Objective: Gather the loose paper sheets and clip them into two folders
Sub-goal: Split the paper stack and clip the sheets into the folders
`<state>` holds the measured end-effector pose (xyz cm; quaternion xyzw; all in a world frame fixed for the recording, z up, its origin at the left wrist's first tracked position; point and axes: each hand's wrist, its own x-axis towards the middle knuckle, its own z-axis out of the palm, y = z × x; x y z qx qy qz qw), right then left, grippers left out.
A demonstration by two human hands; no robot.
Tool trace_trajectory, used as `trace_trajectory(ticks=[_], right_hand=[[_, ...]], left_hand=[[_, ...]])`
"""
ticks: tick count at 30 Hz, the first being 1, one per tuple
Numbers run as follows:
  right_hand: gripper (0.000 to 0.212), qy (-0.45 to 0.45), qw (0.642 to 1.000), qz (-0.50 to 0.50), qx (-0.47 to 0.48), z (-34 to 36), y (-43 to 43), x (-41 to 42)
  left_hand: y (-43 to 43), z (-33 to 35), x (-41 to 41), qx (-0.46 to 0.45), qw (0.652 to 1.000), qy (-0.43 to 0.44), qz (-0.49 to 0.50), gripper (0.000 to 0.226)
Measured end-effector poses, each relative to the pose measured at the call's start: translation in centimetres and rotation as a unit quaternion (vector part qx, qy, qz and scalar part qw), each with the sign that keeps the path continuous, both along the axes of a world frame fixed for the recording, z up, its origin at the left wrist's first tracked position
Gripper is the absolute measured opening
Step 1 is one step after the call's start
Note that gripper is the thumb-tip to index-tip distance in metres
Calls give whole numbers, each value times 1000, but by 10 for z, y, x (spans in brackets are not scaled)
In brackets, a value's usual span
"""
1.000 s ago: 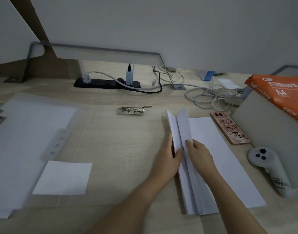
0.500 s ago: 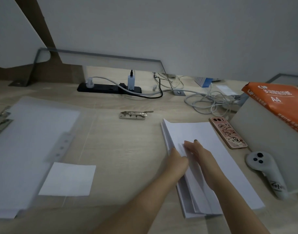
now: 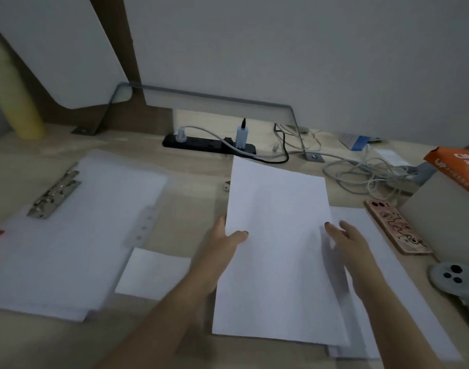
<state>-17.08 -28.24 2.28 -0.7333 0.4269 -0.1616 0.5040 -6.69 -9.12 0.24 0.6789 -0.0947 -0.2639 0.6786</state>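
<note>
On the right half of the tabletop (image 3: 42,342), a plain white sheaf of paper (image 3: 276,249) is held up off the wood, its far edge tipped toward the power strip (image 3: 209,146). It is blank and unwrinkled, and whether it is one sheet or several cannot be told. The left hand (image 3: 222,243) grips its left edge, thumb lying across the top face and the other fingers hidden beneath. The right hand (image 3: 345,241) lies at the right edge with its fingers loosely extended, dark-nailed tips touching the paper without closing round it. Under and to the right of the sheaf, a thicker paper stack (image 3: 387,275) lies flat, its long side running away from the viewer and its near corner showing layered edges.

On the left lies an open folder (image 3: 68,235), translucent and frosted, with white pages inside and a metal lever clip (image 3: 54,193) at its far left corner. A small white sheet (image 3: 153,272) lies just beside the folder's near right corner, between it and the left forearm. A phone (image 3: 398,227) in a patterned case sits just right of the stack, and an orange paper pack (image 3: 456,166) rests beyond it.
</note>
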Motion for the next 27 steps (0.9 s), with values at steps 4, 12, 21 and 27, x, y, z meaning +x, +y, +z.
trace_trajectory(ticks=[4,12,21,27], right_hand=[[26,9,998,54,-22,-11,27,26],[33,71,996,58,-5,-34,56,61],[21,54,996,18,65,-40,51,60],[16,64,996,5,59,-36,48,64]], left_hand=[[31,-6,15,25,999,7,44,28],[59,-19,46,193,977,-33,89,21],[60,-29,68,237,970,-28,44,25],[53,-32,77,300,950,-80,36,36]])
